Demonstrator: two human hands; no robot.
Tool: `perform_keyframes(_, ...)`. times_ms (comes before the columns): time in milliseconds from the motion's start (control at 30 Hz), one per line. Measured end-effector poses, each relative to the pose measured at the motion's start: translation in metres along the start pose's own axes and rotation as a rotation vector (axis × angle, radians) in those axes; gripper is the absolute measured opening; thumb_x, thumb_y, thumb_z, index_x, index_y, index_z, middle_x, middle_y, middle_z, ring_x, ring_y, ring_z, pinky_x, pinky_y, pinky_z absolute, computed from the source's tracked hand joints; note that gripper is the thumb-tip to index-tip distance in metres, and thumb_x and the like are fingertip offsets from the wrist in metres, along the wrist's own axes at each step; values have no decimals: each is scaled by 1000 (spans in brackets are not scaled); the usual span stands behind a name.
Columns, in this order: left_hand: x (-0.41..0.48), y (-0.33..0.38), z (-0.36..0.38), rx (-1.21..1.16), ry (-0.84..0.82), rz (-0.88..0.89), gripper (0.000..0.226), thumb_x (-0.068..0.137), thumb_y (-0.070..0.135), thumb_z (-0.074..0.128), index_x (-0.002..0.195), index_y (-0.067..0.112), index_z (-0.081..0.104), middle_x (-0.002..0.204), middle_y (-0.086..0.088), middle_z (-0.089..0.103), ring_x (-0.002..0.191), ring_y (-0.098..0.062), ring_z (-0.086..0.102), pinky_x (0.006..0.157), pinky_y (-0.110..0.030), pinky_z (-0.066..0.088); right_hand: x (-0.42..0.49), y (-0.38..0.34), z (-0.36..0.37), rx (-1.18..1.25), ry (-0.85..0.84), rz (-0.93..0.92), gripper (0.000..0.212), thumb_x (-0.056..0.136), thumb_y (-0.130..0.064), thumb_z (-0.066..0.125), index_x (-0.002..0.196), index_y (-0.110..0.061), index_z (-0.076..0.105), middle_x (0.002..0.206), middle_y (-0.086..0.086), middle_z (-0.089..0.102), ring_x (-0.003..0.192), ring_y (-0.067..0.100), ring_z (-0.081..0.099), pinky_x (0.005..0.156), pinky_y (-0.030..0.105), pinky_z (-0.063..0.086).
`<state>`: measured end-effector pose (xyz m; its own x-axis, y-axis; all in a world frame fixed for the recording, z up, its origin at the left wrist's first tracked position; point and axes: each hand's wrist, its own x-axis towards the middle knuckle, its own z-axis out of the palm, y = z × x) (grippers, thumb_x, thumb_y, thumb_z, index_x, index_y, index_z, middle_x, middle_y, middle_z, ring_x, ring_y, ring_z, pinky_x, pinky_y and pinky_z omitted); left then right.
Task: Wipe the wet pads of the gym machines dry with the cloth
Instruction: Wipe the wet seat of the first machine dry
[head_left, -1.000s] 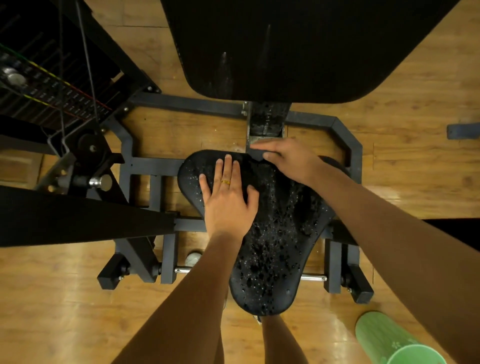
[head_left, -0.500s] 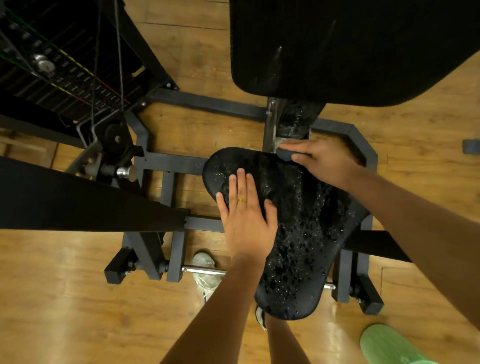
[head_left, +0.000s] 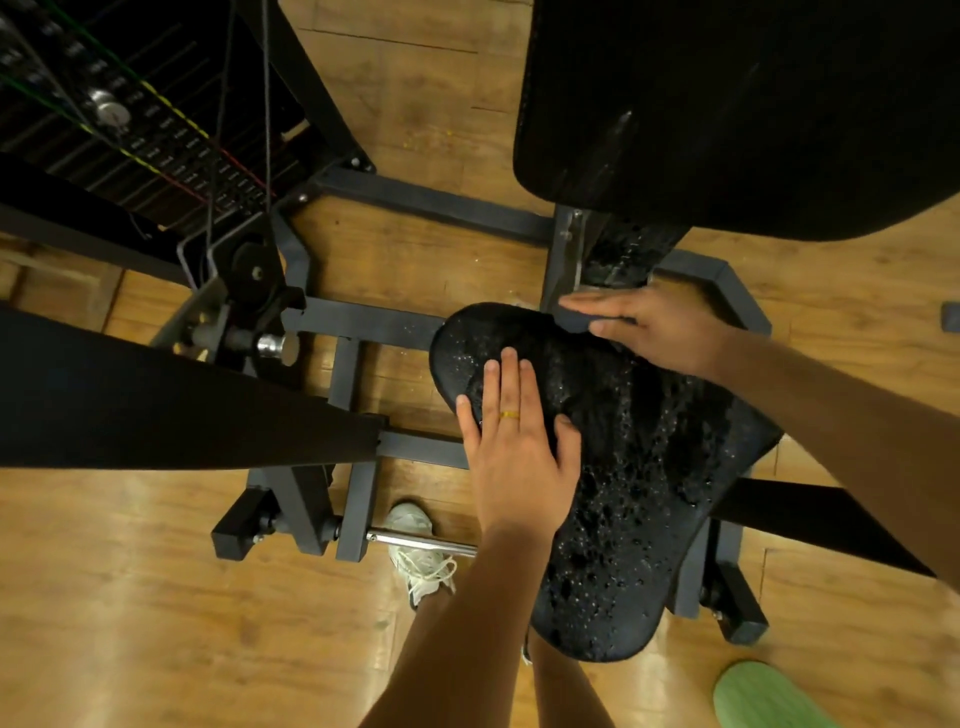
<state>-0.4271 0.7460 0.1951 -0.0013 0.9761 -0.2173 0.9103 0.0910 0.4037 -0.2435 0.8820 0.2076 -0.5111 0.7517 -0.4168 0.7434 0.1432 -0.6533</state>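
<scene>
The black, saddle-shaped vinyl seat pad (head_left: 623, 493) of the gym machine lies in the middle of the view. It is beaded with water drops, thickest along its middle and toward its near, narrow end. The left hand (head_left: 519, 447) rests flat on the pad's left side, palm down. Its fingers (head_left: 508, 379) are straight and close together, the thumb spread to the right, and it holds nothing. A thin gold ring (head_left: 509, 414) sits on one finger.

The right hand (head_left: 660, 327) is at the far, wide end of the seat pad, where it pinches a small, dark grey folded cloth (head_left: 574, 319) — forefinger stretched along the top, thumb curled against the near edge. The cloth is at the pad's far rim, just in front of a wet black upright post (head_left: 623, 254). Above the post hangs the large black back pad (head_left: 727, 114), with pale water streaks near its lower left corner.

Under the seat runs a dark grey square-tube steel frame (head_left: 431, 202), standing on a glossy wooden plank floor (head_left: 130, 597). A black weight stack (head_left: 130, 130) crossed by coloured cords fills the upper left corner. Below it a broad black bar (head_left: 156, 395) reaches in from the left edge. A white laced shoe (head_left: 415, 530) shows beside a chrome rod (head_left: 421, 543) — near the left forearm. A light green rounded object (head_left: 763, 696) lies at the lower right; I cannot tell what it is.
</scene>
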Motion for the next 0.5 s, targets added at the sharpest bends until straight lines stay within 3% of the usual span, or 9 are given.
perform_keyframes(100, 1, -1, 0, 4, 1, -4, 63, 99, 40, 33, 154, 11, 27, 164, -2, 15, 153, -16, 4, 123, -47, 1, 5, -5, 9, 38, 52, -7, 40, 99, -10, 53, 138, -17, 53, 144, -5, 48, 133, 1, 38, 115, 15, 22)
perform_keyframes(200, 1, 1, 0, 12, 3, -6, 63, 98, 39, 33, 154, 11, 29, 164, -3, 16, 153, -16, 6, 123, -47, 2, 39, -25, 27, 106, 74, -64, 39, 98, -8, 53, 136, -14, 55, 143, 1, 51, 135, 8, 42, 117, 25, 27)
perform_keyframes(367, 3, -1, -1, 2, 13, -19, 64, 96, 40, 33, 154, 12, 29, 163, -1, 18, 152, -14, 6, 123, -45, -2, 102, -69, 47, 42, -18, -178, 37, 98, -11, 50, 133, -21, 59, 142, -5, 53, 135, 11, 44, 114, 34, 32)
perform_keyframes(500, 2, 0, 0, 30, 32, -7, 64, 96, 40, 34, 153, 11, 33, 163, -3, 21, 152, -16, 10, 123, -46, 2, 95, -54, 39, 73, -33, -193, 39, 96, -7, 53, 131, -22, 61, 141, -8, 54, 134, 9, 44, 114, 34, 32)
